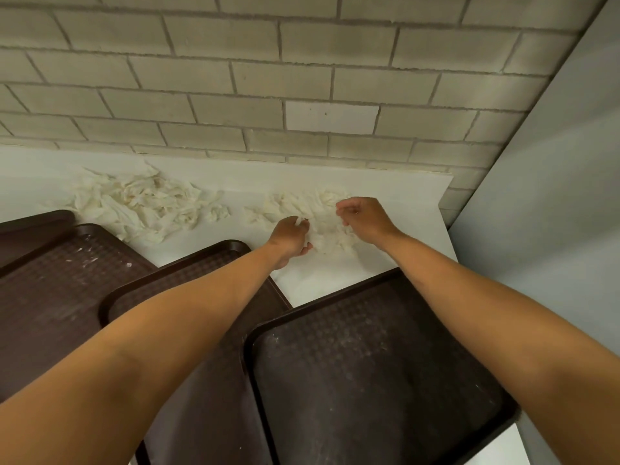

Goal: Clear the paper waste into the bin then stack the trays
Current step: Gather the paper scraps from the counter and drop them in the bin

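Observation:
Two heaps of crumpled white paper lie on the white counter by the brick wall. The right heap [322, 213] sits between my hands. My left hand [290, 238] curls round its near left side, with a scrap poking between the fingers. My right hand [364, 214] hovers at its right edge with fingers bent into the paper. The larger left heap [144, 204] lies untouched. Three dark brown trays sit nearer me: the left tray [50, 280], the middle tray [214, 260] under my left forearm, and the right tray [369, 357]. No bin is visible.
A pale brick wall [268, 78] runs behind the counter [385, 186]. A smooth grey panel [553, 196] closes off the right side, right beside the counter's end. The trays overlap and carry white crumbs.

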`<action>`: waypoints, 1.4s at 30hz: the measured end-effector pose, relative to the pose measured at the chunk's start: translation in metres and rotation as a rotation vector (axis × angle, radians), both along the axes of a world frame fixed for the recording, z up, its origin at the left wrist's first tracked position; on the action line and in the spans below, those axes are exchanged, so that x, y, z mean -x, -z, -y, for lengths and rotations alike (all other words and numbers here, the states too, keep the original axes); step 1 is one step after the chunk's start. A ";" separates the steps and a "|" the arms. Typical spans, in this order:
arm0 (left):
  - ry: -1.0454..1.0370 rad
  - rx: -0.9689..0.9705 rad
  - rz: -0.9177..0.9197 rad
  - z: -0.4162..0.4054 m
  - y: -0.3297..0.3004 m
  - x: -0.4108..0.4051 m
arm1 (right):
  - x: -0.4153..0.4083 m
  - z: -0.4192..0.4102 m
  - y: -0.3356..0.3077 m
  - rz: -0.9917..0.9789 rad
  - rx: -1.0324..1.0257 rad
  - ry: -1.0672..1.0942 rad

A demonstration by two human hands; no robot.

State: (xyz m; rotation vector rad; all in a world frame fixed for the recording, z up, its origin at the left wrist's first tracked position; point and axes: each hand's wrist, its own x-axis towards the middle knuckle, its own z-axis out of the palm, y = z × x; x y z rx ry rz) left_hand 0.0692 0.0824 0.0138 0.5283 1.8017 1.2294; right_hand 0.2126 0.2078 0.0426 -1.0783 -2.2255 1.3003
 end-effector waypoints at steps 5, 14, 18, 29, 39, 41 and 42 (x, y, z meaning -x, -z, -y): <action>0.060 0.076 -0.144 0.006 -0.005 0.000 | -0.005 -0.010 0.026 0.247 -0.195 -0.067; 0.237 0.118 -0.307 0.018 0.001 -0.009 | -0.006 0.026 0.067 0.565 -0.336 -0.309; 0.291 0.160 -0.360 0.026 0.005 -0.008 | -0.004 0.030 0.061 0.629 -0.498 -0.360; 0.328 0.091 -0.501 0.047 -0.012 -0.002 | -0.024 0.010 -0.007 0.446 -0.267 -0.335; 0.258 -0.006 -0.208 0.059 -0.059 0.000 | -0.048 0.000 -0.082 0.170 -0.261 -0.269; 0.331 -0.013 -0.248 0.063 -0.062 0.003 | -0.053 0.002 -0.084 0.123 -0.225 -0.241; 0.364 -0.017 -0.300 0.066 -0.063 0.003 | -0.056 0.004 -0.084 0.096 -0.204 -0.224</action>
